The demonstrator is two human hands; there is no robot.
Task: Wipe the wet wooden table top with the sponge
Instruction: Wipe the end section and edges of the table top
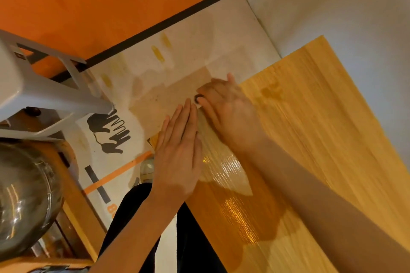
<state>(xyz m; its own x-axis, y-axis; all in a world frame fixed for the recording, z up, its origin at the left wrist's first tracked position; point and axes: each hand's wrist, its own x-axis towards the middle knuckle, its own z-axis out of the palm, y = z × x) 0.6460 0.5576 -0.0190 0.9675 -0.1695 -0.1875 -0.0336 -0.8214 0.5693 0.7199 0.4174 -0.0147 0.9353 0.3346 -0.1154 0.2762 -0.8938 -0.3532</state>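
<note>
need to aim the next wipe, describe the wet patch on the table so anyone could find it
Start at the wooden table top filling the right side. Follow its left edge towards the viewer, just below the left hand. The wet patch is darker, glossy and reflective; the surrounding wood is pale and matte.

My one camera sits on my head, looking steeply down and forward, tilted, onto the wooden table top [310, 139], fairly close. Left of its edge lies floor; perhaps a stool beyond.

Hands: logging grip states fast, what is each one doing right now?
Left hand: open, fingers straight, holding nothing visible.
Right hand: blurred; grip cannot be told.
</note>
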